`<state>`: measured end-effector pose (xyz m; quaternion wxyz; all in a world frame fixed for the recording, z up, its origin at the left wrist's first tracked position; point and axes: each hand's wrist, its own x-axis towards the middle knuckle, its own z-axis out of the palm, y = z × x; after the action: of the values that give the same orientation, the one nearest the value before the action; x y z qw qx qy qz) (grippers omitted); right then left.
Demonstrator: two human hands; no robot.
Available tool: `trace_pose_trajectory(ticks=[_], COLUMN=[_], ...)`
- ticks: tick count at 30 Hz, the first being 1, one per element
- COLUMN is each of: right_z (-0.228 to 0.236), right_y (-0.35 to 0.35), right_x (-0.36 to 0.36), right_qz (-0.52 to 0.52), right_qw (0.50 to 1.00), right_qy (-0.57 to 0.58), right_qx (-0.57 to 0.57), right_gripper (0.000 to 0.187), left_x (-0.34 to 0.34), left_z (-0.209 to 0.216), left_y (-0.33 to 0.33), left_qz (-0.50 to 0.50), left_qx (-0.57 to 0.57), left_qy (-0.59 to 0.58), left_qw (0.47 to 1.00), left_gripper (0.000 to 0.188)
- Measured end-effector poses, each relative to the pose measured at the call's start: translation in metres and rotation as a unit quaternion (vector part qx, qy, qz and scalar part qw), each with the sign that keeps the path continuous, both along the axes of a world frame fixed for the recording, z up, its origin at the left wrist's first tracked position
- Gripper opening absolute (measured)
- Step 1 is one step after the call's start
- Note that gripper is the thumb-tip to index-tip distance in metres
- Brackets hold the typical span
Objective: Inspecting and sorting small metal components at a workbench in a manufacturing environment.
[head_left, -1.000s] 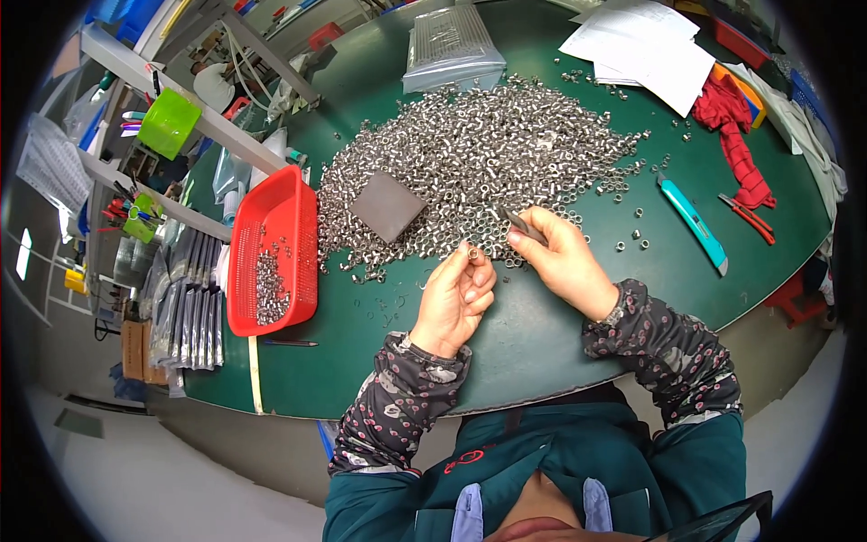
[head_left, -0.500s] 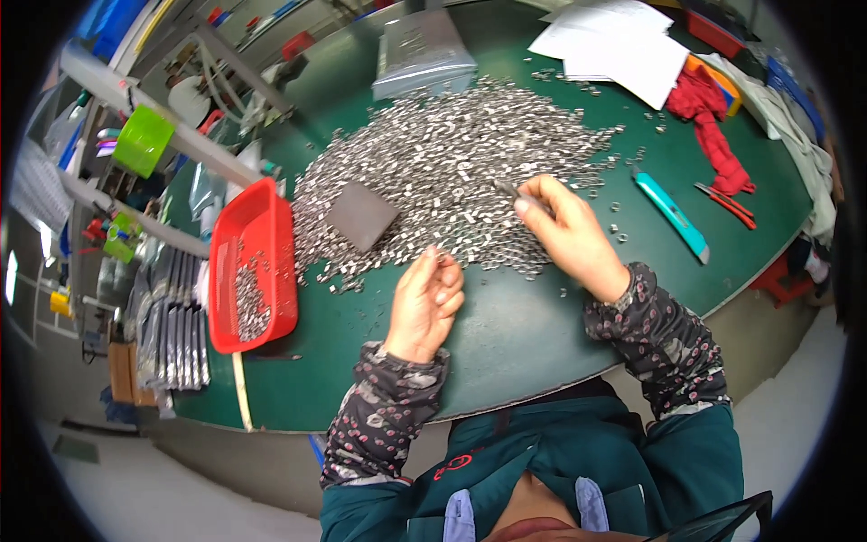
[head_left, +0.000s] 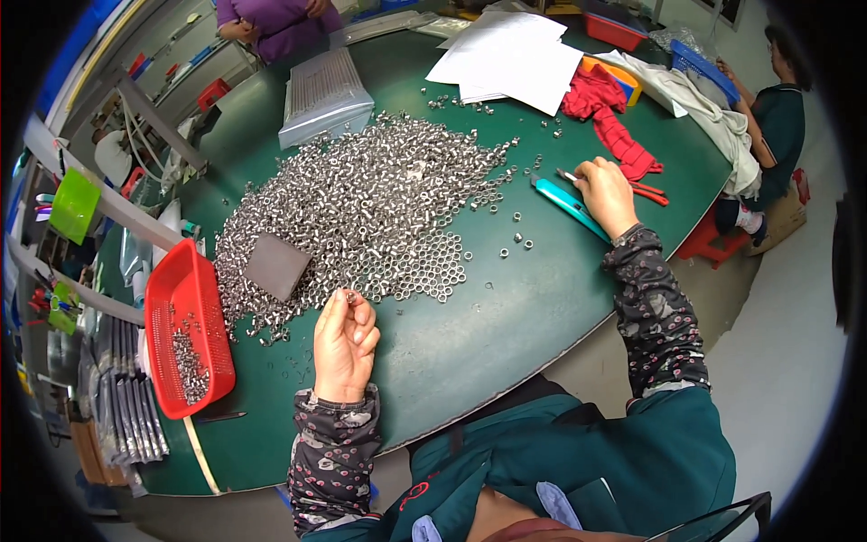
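Observation:
A broad heap of small silvery metal rings (head_left: 361,190) covers the middle of the green table. At its near edge my left hand (head_left: 345,348) pinches a small metal ring (head_left: 351,298) between thumb and fingertips, palm turned up. My right hand (head_left: 607,194) is over the table's right side, closed on a slim grey metal tool (head_left: 565,174) whose tip pokes out past the fingers; its kind is hidden. Just below that hand lies a teal utility knife (head_left: 569,206). Red tool handles (head_left: 650,192) show beside the hand. A flat dark square block (head_left: 277,266) rests on the heap.
A red basket (head_left: 226,361) with some rings stands left. Behind the heap lie a clear bag of rods (head_left: 325,90) and white papers (head_left: 510,59). Red cloth (head_left: 601,104) is at the far right. One person (head_left: 284,27) stands beyond the table, another (head_left: 778,126) at right.
My right hand has moved right, from over the heap to beside the utility knife. My left hand keeps its pinch near the heap's edge. The whole view has swung, shifting the table leftward.

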<state>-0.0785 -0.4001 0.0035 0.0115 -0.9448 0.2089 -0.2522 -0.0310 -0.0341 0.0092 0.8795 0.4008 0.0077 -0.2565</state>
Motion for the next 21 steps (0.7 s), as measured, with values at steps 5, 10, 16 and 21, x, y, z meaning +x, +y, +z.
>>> trace_pose_trajectory(ticks=[5, 10, 16, 21], right_z=[0.016, 0.02, 0.039, 0.084], right_y=[0.006, 0.03, 0.056, 0.106], right_x=[-0.006, -0.025, -0.047, -0.04], right_qz=[0.059, 0.122, 0.138, 0.291], right_qw=[0.996, 0.99, 0.986, 0.945], right_qy=[-0.067, -0.063, -0.07, -0.146], right_qx=[0.018, -0.025, -0.06, -0.025], right_gripper=[0.008, 0.015, 0.022, 0.012], left_x=[0.004, -0.002, 0.002, -0.001], left_z=[-0.002, 0.003, -0.003, -0.004], left_y=[-0.001, 0.004, 0.0, 0.003], left_qz=[0.002, 0.018, -0.012, -0.018], left_qx=[-0.009, -0.003, -0.021, -0.019], left_qy=[0.001, -0.009, -0.004, -0.014], left_qw=[1.0, 1.0, 1.0, 1.0], left_gripper=[0.02, 0.018, 0.015, 0.014])
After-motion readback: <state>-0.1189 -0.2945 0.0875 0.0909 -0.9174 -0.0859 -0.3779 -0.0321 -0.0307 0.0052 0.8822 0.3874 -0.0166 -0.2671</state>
